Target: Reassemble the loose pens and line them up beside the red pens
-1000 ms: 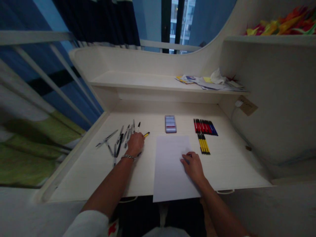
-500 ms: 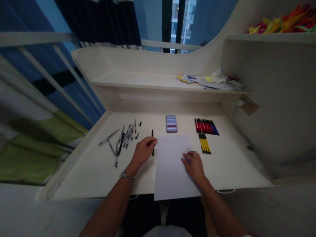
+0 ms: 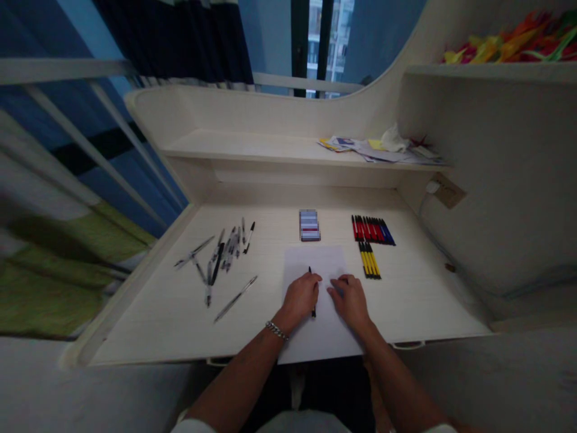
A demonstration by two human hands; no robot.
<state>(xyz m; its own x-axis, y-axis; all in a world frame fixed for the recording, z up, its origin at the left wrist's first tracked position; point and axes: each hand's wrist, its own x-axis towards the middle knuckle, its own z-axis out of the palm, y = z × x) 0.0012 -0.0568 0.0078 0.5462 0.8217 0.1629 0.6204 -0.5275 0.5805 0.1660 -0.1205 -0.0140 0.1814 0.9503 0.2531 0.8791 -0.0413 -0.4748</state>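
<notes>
a: where was the dark pen (image 3: 314, 311) to be found?
b: over the white sheet (image 3: 322, 341), pinched in the fingers of the left hand (image 3: 302, 297), with both ends left showing. whether the paper was touched by it could not be told.
a: and the right hand (image 3: 351, 300)?
b: it was rested at the sheet's right side, its fingers loosely bent and a little spread; whether anything was covered by the palm could not be made out.
a: how was the pen's handling judged?
b: as light and stiff, not fragile, though a smooth barrel might be rolled easily; the middle of the barrel was reckoned the best place to be gripped.
a: what else was laid out?
b: a clear pen (image 3: 235, 299) was set apart on the surface (image 3: 153, 331), and yellow pens (image 3: 370, 261) were lined up at the right.
</notes>
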